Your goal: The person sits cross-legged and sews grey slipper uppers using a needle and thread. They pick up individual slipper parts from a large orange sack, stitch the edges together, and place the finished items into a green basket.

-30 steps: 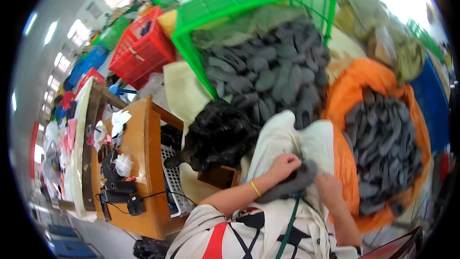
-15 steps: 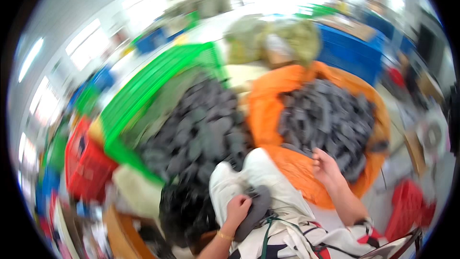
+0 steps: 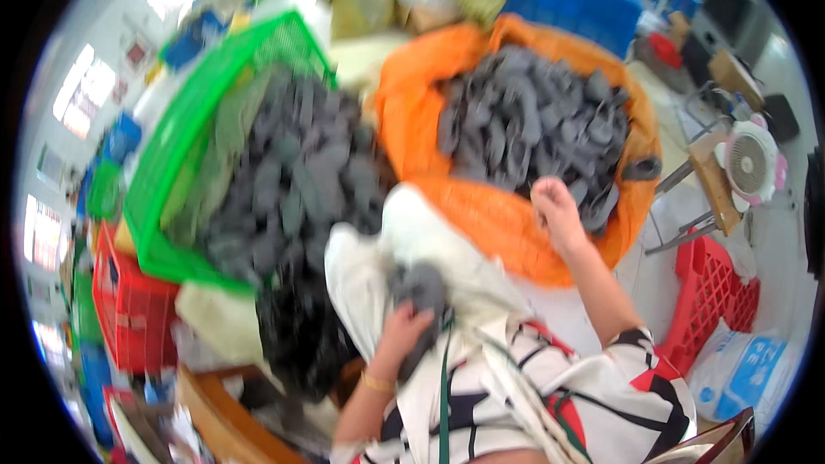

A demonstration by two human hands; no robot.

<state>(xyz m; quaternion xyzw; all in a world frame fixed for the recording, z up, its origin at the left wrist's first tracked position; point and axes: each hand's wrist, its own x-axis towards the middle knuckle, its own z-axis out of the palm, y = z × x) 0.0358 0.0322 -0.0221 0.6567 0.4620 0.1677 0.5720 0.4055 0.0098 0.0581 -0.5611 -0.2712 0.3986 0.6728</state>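
Observation:
On my lap lies a grey shoe-shaped piece (image 3: pixel 423 285), long and rounded at the far end. My left hand (image 3: pixel 404 332) grips it, with thumb and fingers closed over its near part. My right hand (image 3: pixel 554 204) is raised at the near rim of an orange sack (image 3: pixel 455 206), its fingers curled together. Whatever those fingers may hold is too small or hidden to make out. The sack is heaped with grey curved shoe pieces (image 3: pixel 533 112). At the left, a green basket (image 3: pixel 159 198) holds a pile of flat, grey sole-shaped pieces (image 3: pixel 301 180).
A black plastic bag (image 3: pixel 301 335) sits beside my left knee. Red crates (image 3: pixel 133 309) stand left, and a blue crate (image 3: pixel 571 0) is behind the sack. To the right are a fan (image 3: pixel 749 163), a red plastic stool (image 3: pixel 700 301) and a white-and-blue bag (image 3: pixel 743 369).
The view has swung down and to the right, so the basket and sack appear higher and farther left. My left hand still grips the grey piece; my right hand stays raised by the sack.

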